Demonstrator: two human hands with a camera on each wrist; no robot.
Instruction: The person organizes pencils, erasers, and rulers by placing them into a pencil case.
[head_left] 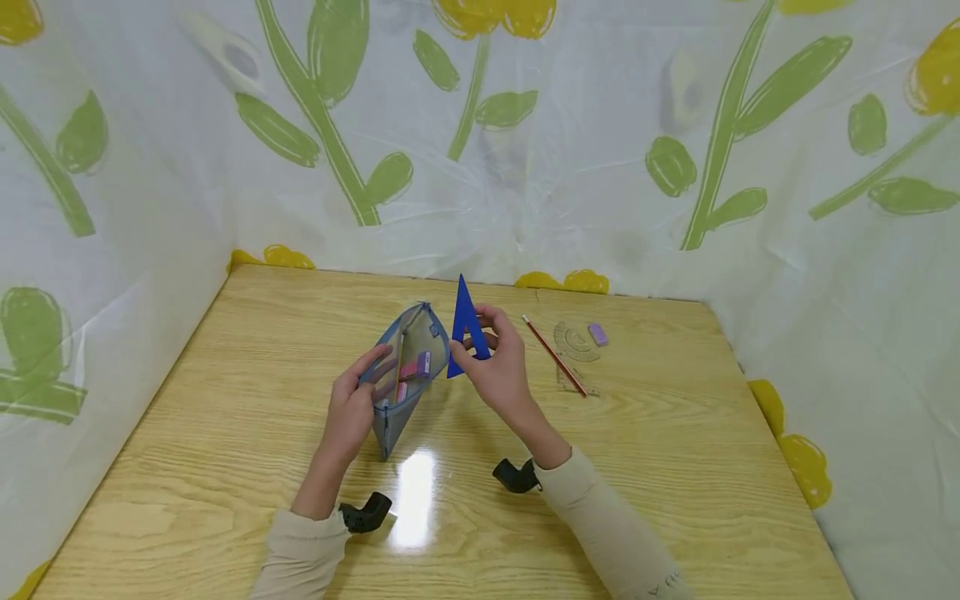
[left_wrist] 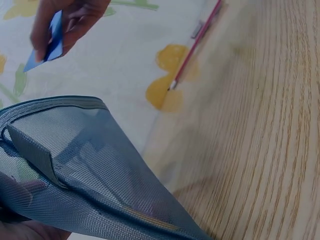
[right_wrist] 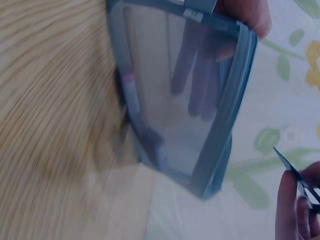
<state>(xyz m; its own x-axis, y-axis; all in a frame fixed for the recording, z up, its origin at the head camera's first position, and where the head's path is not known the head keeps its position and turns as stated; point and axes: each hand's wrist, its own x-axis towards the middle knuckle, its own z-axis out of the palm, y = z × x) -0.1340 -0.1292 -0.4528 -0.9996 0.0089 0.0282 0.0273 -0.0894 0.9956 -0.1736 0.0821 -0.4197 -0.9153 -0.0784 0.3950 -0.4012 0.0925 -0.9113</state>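
My left hand (head_left: 349,407) holds a grey-blue mesh pencil case (head_left: 392,423) by its side, with the zipped mouth open. Through the mouth I see a yellow pencil (head_left: 399,367), a purple eraser (head_left: 423,364) and a pink item (head_left: 408,372). Just right of the mouth, my right hand (head_left: 501,371) pinches a blue set square (head_left: 461,307), pointed end up. From the left wrist, the set square (left_wrist: 56,37) appears beyond the case (left_wrist: 115,160), apart from it. In the right wrist view, fingers of the left hand (right_wrist: 245,12) show through the mesh.
On the wooden table (head_left: 675,433), to the right, lie a red pencil (head_left: 551,352), a clear protractor (head_left: 576,342) and a small purple eraser (head_left: 597,334). A clear set square (head_left: 566,383) lies partly under the pencil. White flower-patterned sheets (head_left: 600,183) wall the table's back and sides.
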